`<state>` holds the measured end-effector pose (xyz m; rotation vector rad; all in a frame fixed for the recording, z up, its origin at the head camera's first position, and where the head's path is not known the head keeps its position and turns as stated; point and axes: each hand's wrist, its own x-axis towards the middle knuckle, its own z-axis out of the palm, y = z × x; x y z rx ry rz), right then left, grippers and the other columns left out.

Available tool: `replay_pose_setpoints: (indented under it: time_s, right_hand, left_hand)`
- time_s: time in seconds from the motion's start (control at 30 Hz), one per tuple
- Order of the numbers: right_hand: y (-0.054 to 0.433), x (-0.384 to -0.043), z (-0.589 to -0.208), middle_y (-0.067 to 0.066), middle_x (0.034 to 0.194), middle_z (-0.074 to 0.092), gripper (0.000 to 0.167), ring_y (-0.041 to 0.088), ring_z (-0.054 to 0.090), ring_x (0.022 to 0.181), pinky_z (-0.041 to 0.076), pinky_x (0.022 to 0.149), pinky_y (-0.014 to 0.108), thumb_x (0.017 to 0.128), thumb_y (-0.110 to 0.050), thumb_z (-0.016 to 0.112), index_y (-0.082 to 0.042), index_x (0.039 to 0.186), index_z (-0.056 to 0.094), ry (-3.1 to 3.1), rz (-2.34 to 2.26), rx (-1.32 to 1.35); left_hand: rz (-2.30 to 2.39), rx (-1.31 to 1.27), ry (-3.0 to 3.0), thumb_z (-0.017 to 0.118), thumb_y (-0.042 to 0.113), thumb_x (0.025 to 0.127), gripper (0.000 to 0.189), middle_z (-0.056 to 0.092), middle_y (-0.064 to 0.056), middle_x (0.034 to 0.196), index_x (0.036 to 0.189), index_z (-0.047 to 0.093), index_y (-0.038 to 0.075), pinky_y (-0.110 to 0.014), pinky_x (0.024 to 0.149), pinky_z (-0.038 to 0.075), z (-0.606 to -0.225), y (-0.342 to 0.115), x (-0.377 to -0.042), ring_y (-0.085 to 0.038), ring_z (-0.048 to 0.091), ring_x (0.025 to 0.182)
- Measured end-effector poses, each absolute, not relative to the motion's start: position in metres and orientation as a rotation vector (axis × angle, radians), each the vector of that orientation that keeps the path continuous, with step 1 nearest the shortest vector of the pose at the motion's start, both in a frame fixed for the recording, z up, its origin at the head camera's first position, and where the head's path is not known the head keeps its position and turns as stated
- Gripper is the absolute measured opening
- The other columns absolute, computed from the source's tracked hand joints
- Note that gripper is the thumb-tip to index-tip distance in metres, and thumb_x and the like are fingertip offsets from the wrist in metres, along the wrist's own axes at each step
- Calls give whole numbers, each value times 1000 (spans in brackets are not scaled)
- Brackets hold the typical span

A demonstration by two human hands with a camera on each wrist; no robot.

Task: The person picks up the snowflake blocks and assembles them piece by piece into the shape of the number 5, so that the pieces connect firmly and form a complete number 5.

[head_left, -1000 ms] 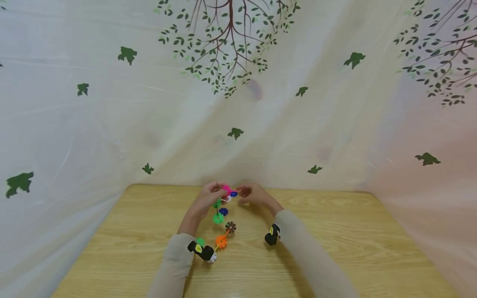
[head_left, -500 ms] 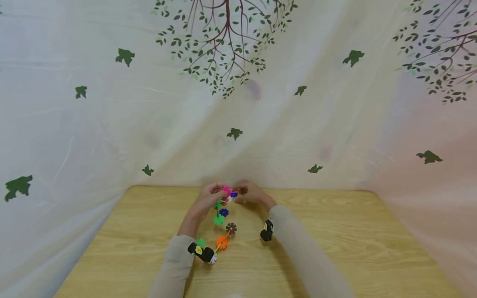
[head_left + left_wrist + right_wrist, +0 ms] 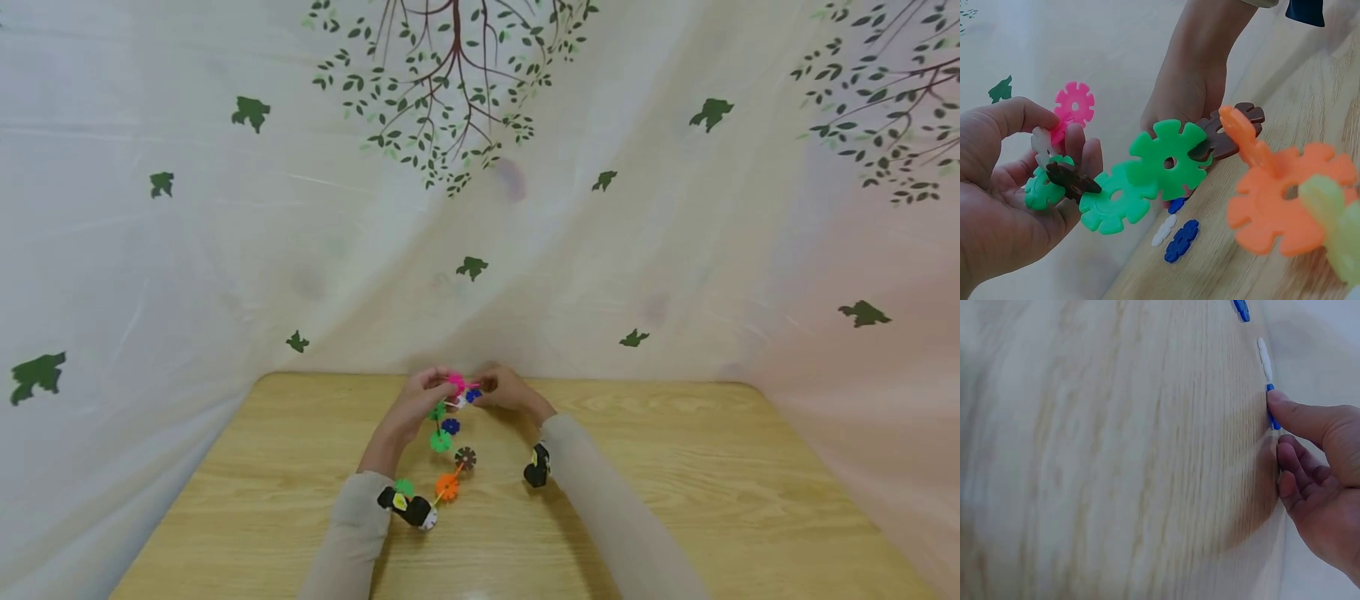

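My left hand [image 3: 411,407] pinches a pink snowflake disc [image 3: 1077,101] between thumb and fingers. It is one end of a chain of slotted plastic discs held above the table. From it run a white disc [image 3: 1042,142], green discs [image 3: 1170,159], brown discs [image 3: 1216,137], orange discs [image 3: 1282,197] and a yellow disc [image 3: 1335,231], with a white one partly behind the left wrist camera. Near the table's far edge, my right hand [image 3: 512,390] holds a flat blue disc [image 3: 1272,407] with the thumb on it; the fingertips behind it are partly hidden.
A loose white disc [image 3: 1164,231] and another blue disc [image 3: 1182,240] lie on the wooden table [image 3: 675,483] beside the right hand. A pale cloth [image 3: 562,275] printed with trees and leaf shapes hangs right behind the table's far edge.
My right hand moved left to the blue disc, which has shifted slightly and now lies under its fingertips. My left hand keeps its hold on the chain and has barely moved.
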<state>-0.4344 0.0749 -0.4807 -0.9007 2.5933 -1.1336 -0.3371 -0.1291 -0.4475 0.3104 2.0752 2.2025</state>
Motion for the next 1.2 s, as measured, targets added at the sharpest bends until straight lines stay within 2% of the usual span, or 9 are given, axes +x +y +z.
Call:
replay_pose_setpoints:
  time_s: [0.23, 0.5, 0.8, 1.0, 1.2]
  right_hand:
    - [85, -431, -480, 15, 100, 65, 27, 17, 57, 88, 51, 78, 24, 82, 2, 80, 5, 106, 68, 2548, -1164, -841]
    - [106, -413, -478, 21, 110, 68, 26, 23, 63, 100, 54, 87, 28, 86, 9, 71, 8, 112, 65, 2444, -1278, -790]
    - [134, -403, -485, 19, 104, 72, 29, 12, 66, 90, 57, 77, 22, 87, 7, 71, 9, 116, 68, 2351, -1492, -701]
    - [145, -394, -480, 12, 99, 70, 31, 14, 67, 85, 61, 74, 28, 87, 5, 73, 7, 118, 68, 2291, -1599, -554]
    - [145, -384, -468, 5, 95, 72, 32, 14, 71, 82, 62, 77, 36, 90, 1, 73, 9, 121, 67, 2261, -1780, -487]
  left_hand:
    - [2174, 319, 2046, 55, 5, 101, 33, 63, 0, 92, 128, 53, -14, -26, 78, 57, -447, -127, -335, -17, 61, 88]
    - [2135, 262, 2068, 57, 8, 102, 31, 64, -2, 100, 128, 56, -8, -31, 86, 58, -447, -124, -333, -16, 61, 90]
    - [2109, 252, 2092, 67, 15, 99, 31, 70, 4, 95, 124, 60, -3, -41, 89, 59, -451, -118, -338, -14, 65, 84]
    - [2074, 282, 2122, 68, 17, 99, 34, 70, 4, 93, 125, 60, -3, -45, 90, 58, -452, -117, -337, -20, 65, 89]
    - [2077, 287, 2127, 69, 18, 98, 31, 69, 4, 89, 121, 62, -1, -44, 89, 58, -452, -114, -337, -20, 64, 88]
